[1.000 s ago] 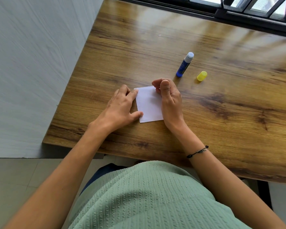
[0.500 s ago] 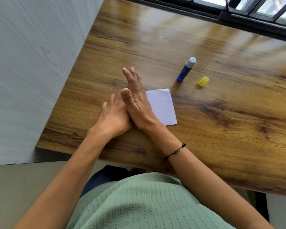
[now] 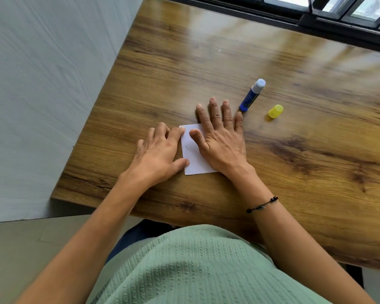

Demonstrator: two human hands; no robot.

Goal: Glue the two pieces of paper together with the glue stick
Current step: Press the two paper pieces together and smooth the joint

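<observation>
A white paper (image 3: 192,153) lies flat on the wooden table (image 3: 294,150); only one sheet shows, so I cannot tell whether a second lies under it. My right hand (image 3: 219,137) rests flat on its right part, fingers spread, palm down. My left hand (image 3: 158,150) sits at the paper's left edge, with forefinger and thumb tips touching that edge. The blue glue stick (image 3: 251,95) lies uncapped just beyond my right fingertips. Its yellow cap (image 3: 275,111) lies to the right of it.
A grey wall (image 3: 42,95) runs along the table's left edge. A dark window frame (image 3: 316,16) borders the far edge. My green shirt (image 3: 195,266) fills the bottom of the view.
My right hand has swept from the paper's left side across to its right part and now lies flat. My left hand has stayed at the left edge.
</observation>
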